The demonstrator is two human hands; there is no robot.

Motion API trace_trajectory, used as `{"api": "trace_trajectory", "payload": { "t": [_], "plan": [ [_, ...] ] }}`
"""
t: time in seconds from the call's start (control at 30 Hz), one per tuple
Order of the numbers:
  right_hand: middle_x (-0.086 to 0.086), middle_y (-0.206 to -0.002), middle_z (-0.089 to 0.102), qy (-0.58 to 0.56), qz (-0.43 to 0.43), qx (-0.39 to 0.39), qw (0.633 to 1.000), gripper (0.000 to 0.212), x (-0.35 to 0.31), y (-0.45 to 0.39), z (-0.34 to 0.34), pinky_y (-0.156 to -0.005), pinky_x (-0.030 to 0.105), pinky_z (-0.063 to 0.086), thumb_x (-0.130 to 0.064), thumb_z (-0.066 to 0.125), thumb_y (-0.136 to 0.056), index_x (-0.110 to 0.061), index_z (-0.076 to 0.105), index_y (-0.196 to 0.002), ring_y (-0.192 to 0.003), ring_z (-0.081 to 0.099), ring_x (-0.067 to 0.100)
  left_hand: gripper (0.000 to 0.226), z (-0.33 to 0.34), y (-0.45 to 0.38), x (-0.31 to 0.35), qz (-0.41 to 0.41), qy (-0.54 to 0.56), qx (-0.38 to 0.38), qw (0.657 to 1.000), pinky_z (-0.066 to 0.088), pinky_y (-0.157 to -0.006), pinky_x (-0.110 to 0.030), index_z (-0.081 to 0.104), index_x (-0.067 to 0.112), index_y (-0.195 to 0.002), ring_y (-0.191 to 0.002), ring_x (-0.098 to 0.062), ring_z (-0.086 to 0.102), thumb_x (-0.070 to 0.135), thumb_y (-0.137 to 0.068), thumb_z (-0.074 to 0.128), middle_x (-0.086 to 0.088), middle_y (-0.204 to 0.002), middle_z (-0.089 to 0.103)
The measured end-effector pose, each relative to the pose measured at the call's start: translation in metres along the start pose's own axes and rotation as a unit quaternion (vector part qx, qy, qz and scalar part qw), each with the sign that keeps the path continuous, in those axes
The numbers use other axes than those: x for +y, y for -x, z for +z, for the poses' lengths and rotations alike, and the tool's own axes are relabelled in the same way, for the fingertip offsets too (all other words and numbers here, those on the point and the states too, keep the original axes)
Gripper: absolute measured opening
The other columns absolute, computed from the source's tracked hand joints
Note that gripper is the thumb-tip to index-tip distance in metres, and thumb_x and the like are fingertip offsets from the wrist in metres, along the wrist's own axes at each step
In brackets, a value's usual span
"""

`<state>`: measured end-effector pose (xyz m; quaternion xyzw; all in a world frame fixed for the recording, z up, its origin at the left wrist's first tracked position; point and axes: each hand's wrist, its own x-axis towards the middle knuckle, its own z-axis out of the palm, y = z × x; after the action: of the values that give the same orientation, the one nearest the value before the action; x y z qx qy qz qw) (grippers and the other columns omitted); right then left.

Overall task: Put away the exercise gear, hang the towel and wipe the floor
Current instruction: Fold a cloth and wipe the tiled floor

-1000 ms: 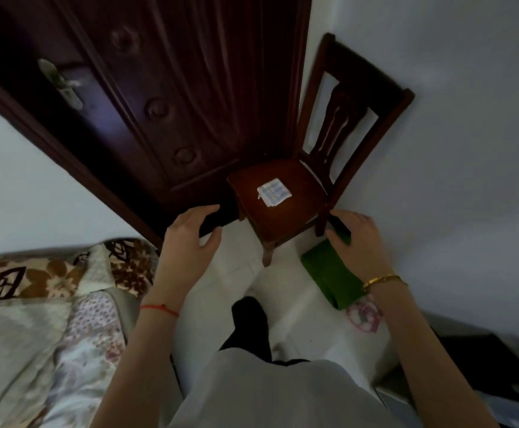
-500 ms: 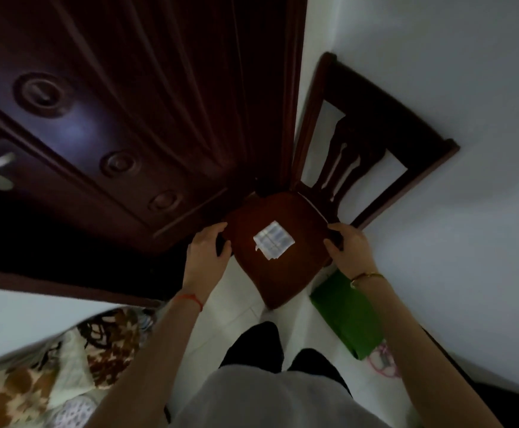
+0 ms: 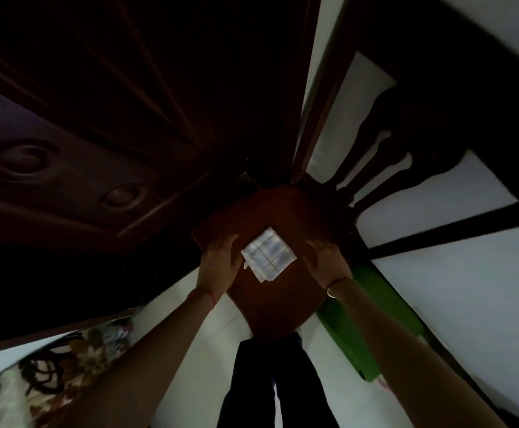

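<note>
A small folded white towel (image 3: 268, 255) with a blue checked pattern lies on the dark wooden seat of a chair (image 3: 283, 304). My left hand (image 3: 219, 264) lies just left of the towel, its fingers at the towel's left edge. My right hand (image 3: 326, 261) rests on the seat just right of the towel, fingers stretched toward it. Neither hand plainly holds the cloth. A rolled green exercise mat (image 3: 372, 322) lies on the floor against the wall, right of the chair and partly behind my right forearm.
A dark wooden door (image 3: 113, 134) stands close on the left of the chair. The chair back (image 3: 437, 134) leans near the white wall (image 3: 468, 304). A floral bedspread (image 3: 51, 375) is at the lower left. My legs stand on white floor tiles (image 3: 196, 366).
I have leaned in closer over the chair. Both hands moved from the seat's outer edges inward onto the seat, either side of the towel.
</note>
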<state>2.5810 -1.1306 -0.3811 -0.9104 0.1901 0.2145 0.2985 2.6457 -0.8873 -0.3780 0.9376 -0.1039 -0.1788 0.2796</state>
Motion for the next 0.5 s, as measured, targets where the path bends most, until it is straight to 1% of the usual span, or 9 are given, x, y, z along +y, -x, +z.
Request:
{"api": "trace_trajectory", "payload": {
  "t": [0.07, 0.17, 0.27, 0.33, 0.43, 0.5],
  "plan": [
    [0.011, -0.137, 0.047, -0.004, 0.000, -0.020, 1.000, 0.048, 0.009, -0.025, 0.026, -0.099, 0.037, 0.040, -0.027, 0.051, -0.095, -0.015, 0.040, -0.140, -0.129, 0.039, 0.027, 0.047, 0.031, -0.017, -0.019, -0.012, -0.007, -0.024, 1.000, 0.049, -0.100, -0.044, 0.051, 0.012, -0.137, -0.126, -0.028, 0.052, 0.016, -0.092, 0.063, -0.012, -0.134, 0.057],
    [0.012, -0.137, 0.046, -0.018, 0.008, -0.042, 0.999, 0.051, 0.019, -0.059, 0.064, -0.100, 0.039, 0.044, -0.029, 0.053, -0.094, -0.016, 0.038, -0.141, -0.128, 0.041, 0.027, 0.054, 0.072, -0.041, -0.042, -0.034, -0.027, -0.057, 0.997, 0.046, -0.103, -0.048, 0.045, 0.014, -0.142, -0.132, -0.030, 0.045, 0.021, -0.091, 0.064, -0.011, -0.141, 0.052],
    [0.012, -0.138, 0.045, -0.010, 0.029, -0.050, 0.998, 0.053, 0.027, -0.083, 0.096, -0.102, 0.041, 0.043, -0.029, 0.055, -0.093, -0.013, 0.037, -0.140, -0.128, 0.041, 0.028, 0.056, 0.103, -0.058, -0.059, -0.041, -0.055, -0.085, 0.994, 0.043, -0.106, -0.047, 0.042, 0.015, -0.144, -0.135, -0.031, 0.042, 0.027, -0.093, 0.063, -0.011, -0.146, 0.047],
    [0.013, -0.138, 0.044, 0.003, 0.041, -0.052, 0.998, 0.054, 0.031, -0.093, 0.114, -0.101, 0.042, 0.043, -0.029, 0.055, -0.092, -0.011, 0.037, -0.140, -0.128, 0.040, 0.030, 0.055, 0.116, -0.067, -0.069, -0.044, -0.063, -0.093, 0.993, 0.043, -0.105, -0.048, 0.042, 0.014, -0.143, -0.135, -0.032, 0.043, 0.029, -0.094, 0.062, -0.012, -0.147, 0.046],
    [0.014, -0.137, 0.044, 0.023, 0.052, -0.029, 0.998, 0.055, 0.036, -0.099, 0.133, -0.097, 0.042, 0.045, -0.028, 0.057, -0.090, -0.008, 0.037, -0.137, -0.126, 0.041, 0.030, 0.053, 0.129, -0.074, -0.079, -0.048, -0.057, -0.095, 0.993, 0.047, -0.101, -0.048, 0.046, 0.013, -0.140, -0.132, -0.033, 0.046, 0.027, -0.092, 0.064, -0.014, -0.144, 0.047],
    [0.014, -0.135, 0.044, 0.031, 0.055, -0.005, 0.998, 0.057, 0.038, -0.102, 0.143, -0.098, 0.040, 0.044, -0.028, 0.059, -0.088, -0.006, 0.037, -0.136, -0.124, 0.042, 0.030, 0.048, 0.134, -0.076, -0.080, -0.042, -0.055, -0.087, 0.994, 0.048, -0.100, -0.047, 0.049, 0.011, -0.136, -0.131, -0.033, 0.045, 0.024, -0.092, 0.064, -0.014, -0.141, 0.048]
  ]
}}
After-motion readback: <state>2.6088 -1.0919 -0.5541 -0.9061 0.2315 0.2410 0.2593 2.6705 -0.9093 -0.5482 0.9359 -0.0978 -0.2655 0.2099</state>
